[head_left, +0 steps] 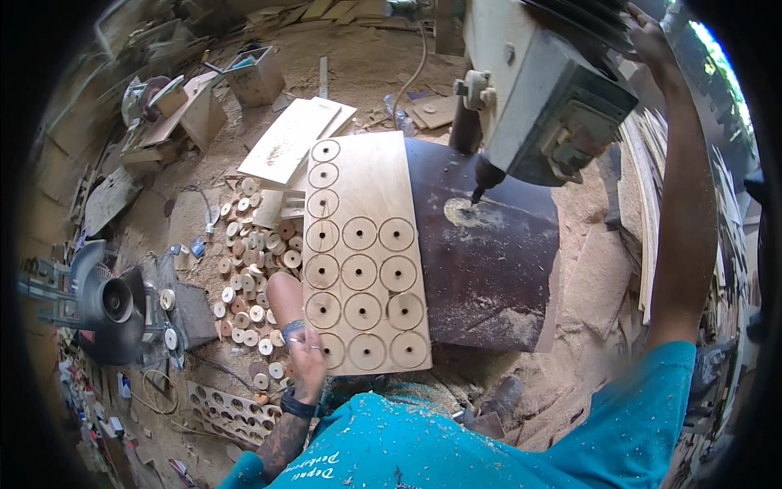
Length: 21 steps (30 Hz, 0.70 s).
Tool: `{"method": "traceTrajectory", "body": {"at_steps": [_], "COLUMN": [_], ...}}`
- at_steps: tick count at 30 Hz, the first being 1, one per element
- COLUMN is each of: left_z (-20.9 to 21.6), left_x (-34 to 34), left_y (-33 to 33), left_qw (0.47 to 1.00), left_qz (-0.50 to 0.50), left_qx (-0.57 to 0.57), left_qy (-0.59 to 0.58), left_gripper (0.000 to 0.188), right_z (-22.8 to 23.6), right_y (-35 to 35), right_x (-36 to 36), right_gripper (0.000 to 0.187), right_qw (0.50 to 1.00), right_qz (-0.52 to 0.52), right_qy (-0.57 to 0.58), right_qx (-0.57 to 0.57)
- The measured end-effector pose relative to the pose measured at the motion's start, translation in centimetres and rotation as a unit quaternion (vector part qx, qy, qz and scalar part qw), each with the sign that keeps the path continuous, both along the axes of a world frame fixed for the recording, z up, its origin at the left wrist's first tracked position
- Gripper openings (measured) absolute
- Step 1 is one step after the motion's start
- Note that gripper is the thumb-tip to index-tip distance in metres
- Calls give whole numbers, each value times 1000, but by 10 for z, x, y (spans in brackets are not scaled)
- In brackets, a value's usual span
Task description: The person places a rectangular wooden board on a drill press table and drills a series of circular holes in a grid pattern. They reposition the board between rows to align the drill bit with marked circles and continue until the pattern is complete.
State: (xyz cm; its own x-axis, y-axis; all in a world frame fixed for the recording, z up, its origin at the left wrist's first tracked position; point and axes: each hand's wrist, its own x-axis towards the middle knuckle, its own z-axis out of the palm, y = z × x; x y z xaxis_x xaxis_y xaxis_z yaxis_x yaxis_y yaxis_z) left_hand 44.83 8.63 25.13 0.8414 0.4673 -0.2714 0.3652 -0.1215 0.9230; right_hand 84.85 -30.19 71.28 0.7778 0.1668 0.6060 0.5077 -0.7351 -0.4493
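Note:
A pale plywood board point(366, 179) lies on the dark machine table, its left part jutting past the edge. Ring-shaped cuts, each with a small centre hole, run down its left side and fill its lower part. My left hand point(308, 367) is closed on the board's lower left edge. The drill press point(562, 106) stands at the upper right, with its bit point(476, 196) over the table, to the right of the board and apart from it. My right hand point(649, 39) reaches up against the machine's dark ribbed housing; its fingers are partly hidden.
Many loose wooden discs point(244, 285) are heaped left of the board. A fan point(110, 293) stands at far left. White panels point(289, 138) lie beyond the board, and a plywood offcut with round holes point(232, 411) lies at lower left. Sawdust covers the dark table point(489, 269) and floor.

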Motion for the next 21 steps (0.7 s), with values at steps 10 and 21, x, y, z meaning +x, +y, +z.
{"method": "traceTrajectory", "body": {"at_steps": [10, 21], "left_z": [28, 52], "left_x": [21, 40], "left_y": [-6, -76], "left_qw": [970, 967], "left_qz": [-181, -245], "left_qx": [118, -3], "left_qy": [-111, -67], "left_gripper": [82, 90], "right_z": [2, 1], "right_y": [-6, -26], "right_x": [0, 22], "right_gripper": [36, 46], "right_qw": [999, 994], "right_qz": [-11, -101], "right_qy": [26, 14], "right_qx": [28, 30]}}
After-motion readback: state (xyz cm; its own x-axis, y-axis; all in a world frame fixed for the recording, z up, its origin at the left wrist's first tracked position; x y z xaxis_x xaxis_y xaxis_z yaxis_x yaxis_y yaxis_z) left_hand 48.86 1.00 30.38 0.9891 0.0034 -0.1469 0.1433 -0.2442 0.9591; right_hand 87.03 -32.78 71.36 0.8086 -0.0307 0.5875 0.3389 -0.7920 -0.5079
